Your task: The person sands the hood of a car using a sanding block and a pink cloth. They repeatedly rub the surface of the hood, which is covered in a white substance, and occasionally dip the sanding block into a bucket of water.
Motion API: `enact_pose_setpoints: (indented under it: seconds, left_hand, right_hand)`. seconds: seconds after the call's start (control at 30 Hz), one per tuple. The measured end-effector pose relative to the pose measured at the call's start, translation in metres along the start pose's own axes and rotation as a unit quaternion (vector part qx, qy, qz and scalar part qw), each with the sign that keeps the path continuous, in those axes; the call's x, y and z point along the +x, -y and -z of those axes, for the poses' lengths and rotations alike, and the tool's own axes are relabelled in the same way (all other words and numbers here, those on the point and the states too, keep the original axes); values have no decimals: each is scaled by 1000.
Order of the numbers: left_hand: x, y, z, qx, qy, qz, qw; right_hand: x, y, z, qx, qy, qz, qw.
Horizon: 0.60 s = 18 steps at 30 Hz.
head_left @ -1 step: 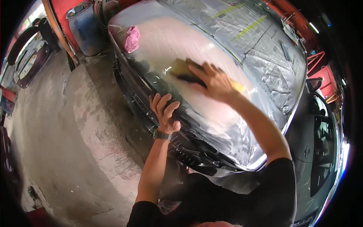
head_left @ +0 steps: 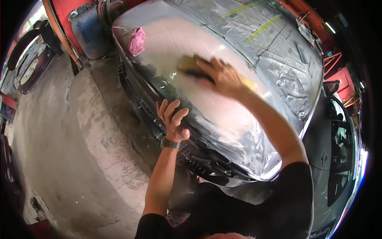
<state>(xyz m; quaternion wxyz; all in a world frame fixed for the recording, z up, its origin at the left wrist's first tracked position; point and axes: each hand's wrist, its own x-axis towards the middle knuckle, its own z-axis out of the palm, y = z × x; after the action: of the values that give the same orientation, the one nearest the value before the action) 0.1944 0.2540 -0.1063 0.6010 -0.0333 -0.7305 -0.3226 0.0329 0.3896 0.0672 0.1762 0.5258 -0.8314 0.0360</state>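
A car's bonnet [head_left: 223, 123], pale pinkish and white with dark patches, fills the middle. My right hand [head_left: 227, 79] grips a long yellow-and-dark block [head_left: 187, 63], lying against the patchy surface and blurred by motion. Below and left of it, my left hand [head_left: 173, 119], with a watch on the wrist, rests on the dark front edge, fingers apart and bent, holding nothing. A crumpled pink cloth [head_left: 137, 42] lies on the panel toward its upper left corner.
Plastic masking sheet [head_left: 286, 67] with yellow tape covers the car's upper right part. A blue drum [head_left: 89, 36] stands by a red structure at upper left, near coiled hoses [head_left: 107, 12]. A dark detached part [head_left: 32, 63] is at far left. A grey car door [head_left: 326, 159] shows at right.
My right hand and the block have shifted slightly up and to the left on the panel. My left hand stays on the front edge.
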Motion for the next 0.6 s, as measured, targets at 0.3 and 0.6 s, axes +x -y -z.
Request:
enact_pose_setpoints:
  seconds: [0.3, 0.6]
  left_hand:
    - [15, -14, -17, -24, 16, 5, 1000]
    - [6, -4, -4, -19, -12, 0, 1000]
  right_hand:
    - [113, -84, -16, -44, 49, -221, 973]
    - [-83, -8, 28, -9, -12, 29, 999]
